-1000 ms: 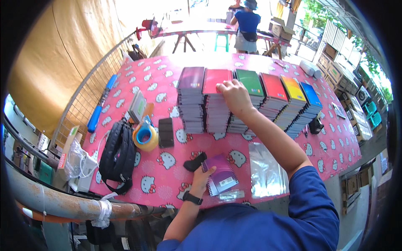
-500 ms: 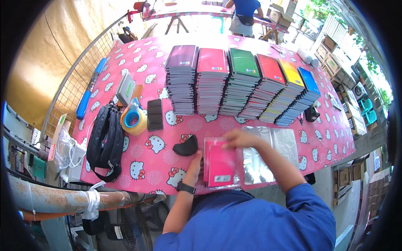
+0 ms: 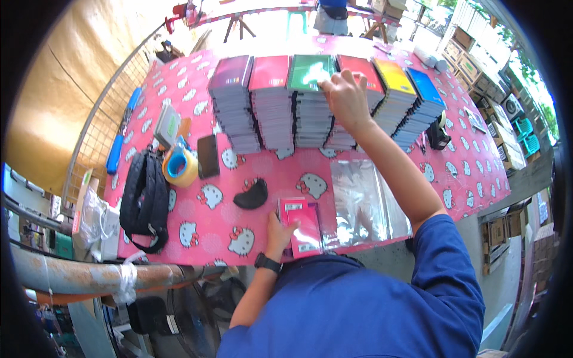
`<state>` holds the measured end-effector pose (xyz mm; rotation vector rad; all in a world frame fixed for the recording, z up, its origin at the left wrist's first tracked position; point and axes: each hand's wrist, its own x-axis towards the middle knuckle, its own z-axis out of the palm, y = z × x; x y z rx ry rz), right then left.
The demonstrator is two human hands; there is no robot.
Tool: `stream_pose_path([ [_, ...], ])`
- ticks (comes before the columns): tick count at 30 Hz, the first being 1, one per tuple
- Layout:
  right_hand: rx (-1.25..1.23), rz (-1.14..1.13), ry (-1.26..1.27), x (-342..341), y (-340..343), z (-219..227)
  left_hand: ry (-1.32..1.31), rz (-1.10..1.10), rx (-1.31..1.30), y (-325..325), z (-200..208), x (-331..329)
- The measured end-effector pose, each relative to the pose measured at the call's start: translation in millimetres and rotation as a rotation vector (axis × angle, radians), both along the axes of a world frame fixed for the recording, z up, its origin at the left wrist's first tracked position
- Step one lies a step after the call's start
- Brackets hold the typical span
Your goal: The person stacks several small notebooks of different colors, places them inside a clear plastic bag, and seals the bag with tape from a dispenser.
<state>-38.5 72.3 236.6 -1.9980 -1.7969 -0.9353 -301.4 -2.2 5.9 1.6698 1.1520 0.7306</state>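
Observation:
My left hand (image 3: pixel 278 236) grips the left side of a small pink notebook (image 3: pixel 306 231), its thumb over the cover. Clear plastic shows around the notebook, and a purple edge shows at its right. My right hand (image 3: pixel 348 98) is stretched forward over the notebook stacks, its fingers bent in a pinch at the right edge of the top green notebook (image 3: pixel 311 70), whose cover shines with glare. Beside it, the red stack (image 3: pixel 363 67) is partly hidden by this hand. Flat clear plastic sleeves (image 3: pixel 361 206) lie under my right forearm.
Stacks of purple (image 3: pixel 229 74), pink (image 3: pixel 268 74), yellow (image 3: pixel 394 77) and blue (image 3: pixel 425 89) spiral notebooks flank the green one. Left of me lie a black pouch (image 3: pixel 250 194), a phone (image 3: pixel 208 156), tape rolls (image 3: pixel 180 167) and a black bag (image 3: pixel 144 200). Another person (image 3: pixel 331 18) stands beyond.
My right hand has moved from the pink notebook forward to the green stack. My left hand stays at the pink notebook, its thumb now over the cover. The whole view has shifted slightly.

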Motion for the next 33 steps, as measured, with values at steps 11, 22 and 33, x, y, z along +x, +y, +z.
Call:
stream_pose_path([
  [11,0.245,0.333,0.082,4.4,-17.5,20.0,-0.097,-0.043,-0.011,-5.9,0.5,-0.6],
  [22,-0.753,0.232,1.119,-59.4,-114.0,-189.8,-0.426,-0.07,-0.604,9.1,2.1,-11.1],
  [33,0.137,-0.12,-0.015,68.1,-40.0,-12.3,-0.213,-0.103,-0.165,-2.3,-3.1,1.2],
])
